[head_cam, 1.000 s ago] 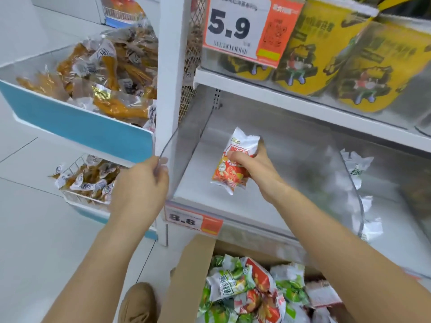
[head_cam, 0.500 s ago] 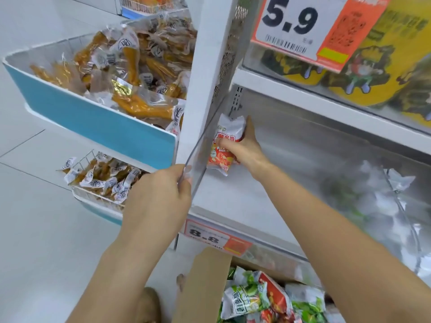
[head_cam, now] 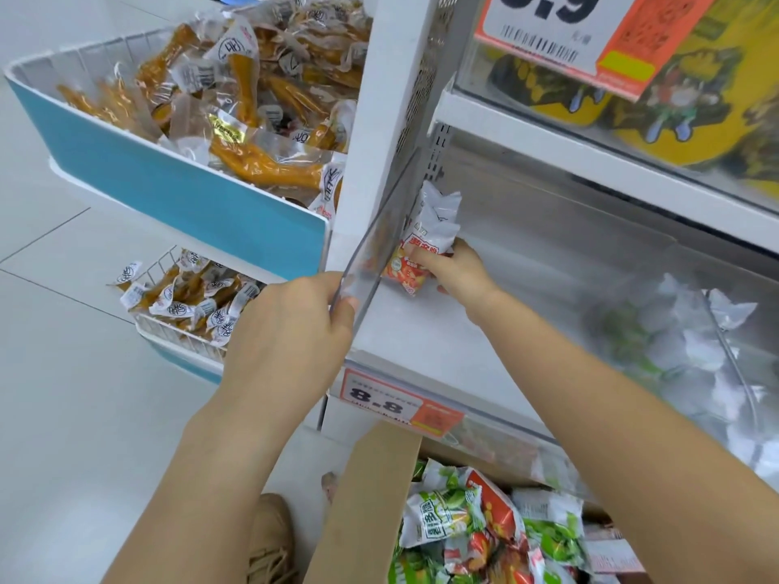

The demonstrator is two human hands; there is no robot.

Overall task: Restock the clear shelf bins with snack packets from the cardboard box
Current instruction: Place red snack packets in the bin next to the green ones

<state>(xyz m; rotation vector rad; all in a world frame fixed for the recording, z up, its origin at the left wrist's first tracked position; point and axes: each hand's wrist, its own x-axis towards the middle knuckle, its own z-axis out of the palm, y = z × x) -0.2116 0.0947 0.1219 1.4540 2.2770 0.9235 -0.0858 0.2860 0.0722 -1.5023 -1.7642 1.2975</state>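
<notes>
The light was bright, even and soft, with weak shadows. The clear bin wall (head_cam: 657, 330) showed pale glare. Edges curved from the wide lens; motion blur softened the price tag (head_cam: 590, 31).

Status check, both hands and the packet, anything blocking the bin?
Left hand grips the clear divider. Right hand holds the red-and-white snack packet upright at the bin's left rear. Nothing blocking.

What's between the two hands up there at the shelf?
In the head view, a clear plastic divider stands between them. The left hand grips its front edge; the right hand holds a red-and-white snack packet just behind it.
</notes>
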